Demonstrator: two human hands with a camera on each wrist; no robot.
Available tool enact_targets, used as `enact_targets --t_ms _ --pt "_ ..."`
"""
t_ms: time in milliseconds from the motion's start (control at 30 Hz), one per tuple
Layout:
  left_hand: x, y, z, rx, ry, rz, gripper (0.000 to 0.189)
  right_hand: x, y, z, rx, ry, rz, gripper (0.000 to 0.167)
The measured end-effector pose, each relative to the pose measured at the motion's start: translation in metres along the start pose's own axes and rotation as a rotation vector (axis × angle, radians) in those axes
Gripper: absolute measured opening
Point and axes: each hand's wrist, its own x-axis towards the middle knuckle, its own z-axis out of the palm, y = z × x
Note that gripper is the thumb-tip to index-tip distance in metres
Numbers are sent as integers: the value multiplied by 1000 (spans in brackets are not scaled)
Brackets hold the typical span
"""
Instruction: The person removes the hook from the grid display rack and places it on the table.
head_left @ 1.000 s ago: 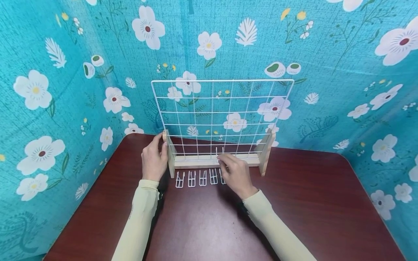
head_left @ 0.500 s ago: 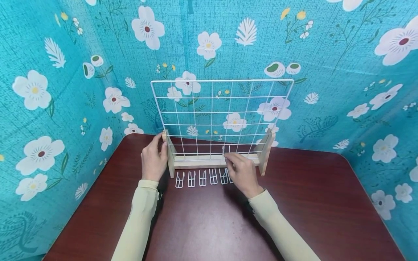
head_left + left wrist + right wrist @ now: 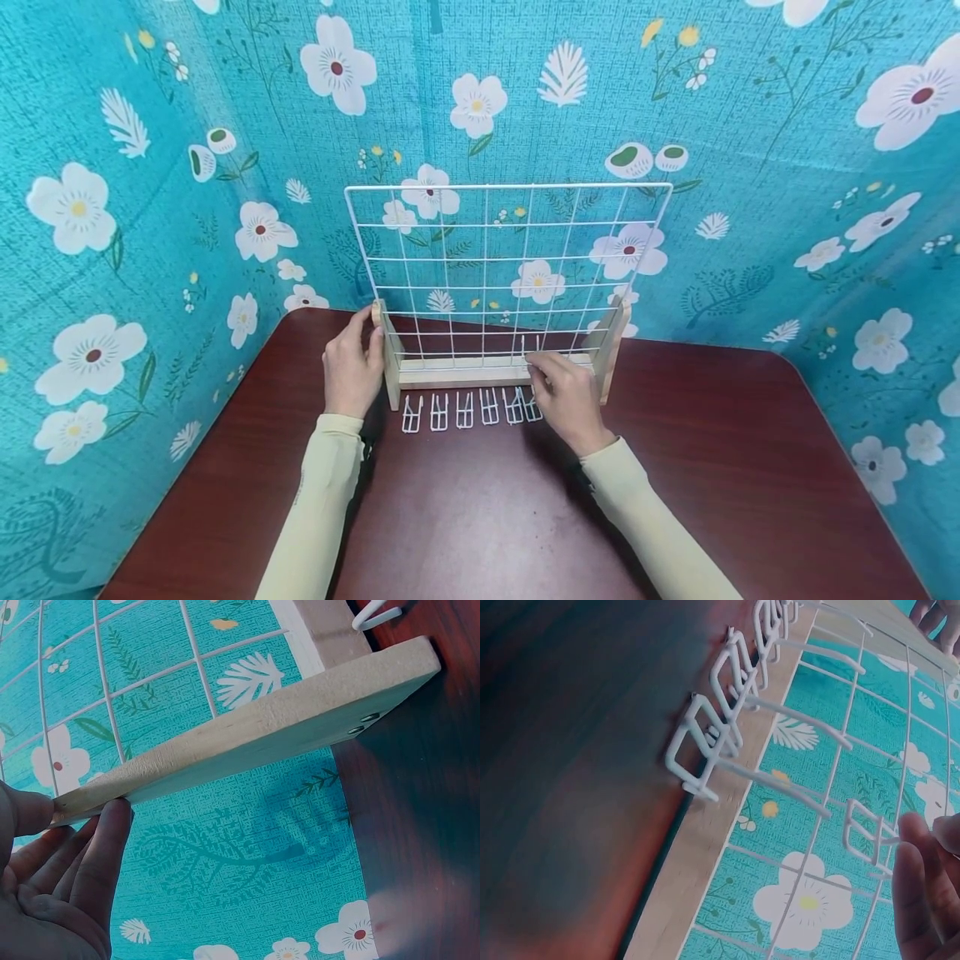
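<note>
My left hand [image 3: 351,371] grips the upper end of the left wooden side support [image 3: 247,724], thumb on one side and fingers on the other. That support belongs to a stand holding an upright white wire grid panel [image 3: 510,186]. In front of the grid's lower right part, my right hand [image 3: 568,396] pinches a small white wire hook [image 3: 864,838] between thumb and fingertips. Its two prongs point up in the head view, overlapping the lower grid wires. Several similar hooks [image 3: 465,410] stand in a row on the table before the stand, nearest the right hand at its right end.
A wooden base bar [image 3: 450,377] joins the two side supports, the right support [image 3: 617,354] standing just beyond the right hand. The dark red table [image 3: 465,517] ends at the back against a blue floral cloth [image 3: 225,183].
My right hand has moved a little to the right along the grid with the pinched hook, uncovering the hook at the row's right end. The left hand stays on the support.
</note>
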Motion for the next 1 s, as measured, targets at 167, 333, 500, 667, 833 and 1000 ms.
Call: enact_targets --t_ms 167,333,500,667,833,1000 --pt "0 0 0 -2 -4 2 39 -4 6 -3 6 6 -2 17" --pt "0 1 -1 -3 -2 13 39 -9 13 -6 -21 12 -2 17" --pt "0 1 -1 -1 -1 6 39 -10 16 -9 -31 18 1 18" --pt "-1 0 -1 -1 -4 -5 39 -10 17 -9 -19 16 7 18" --pt "-1 0 -1 -5 -11 -9 39 -14 20 -9 -21 -8 20 18" --pt "0 1 -1 -6 -17 -16 40 -17 25 -11 -30 -15 42 18"
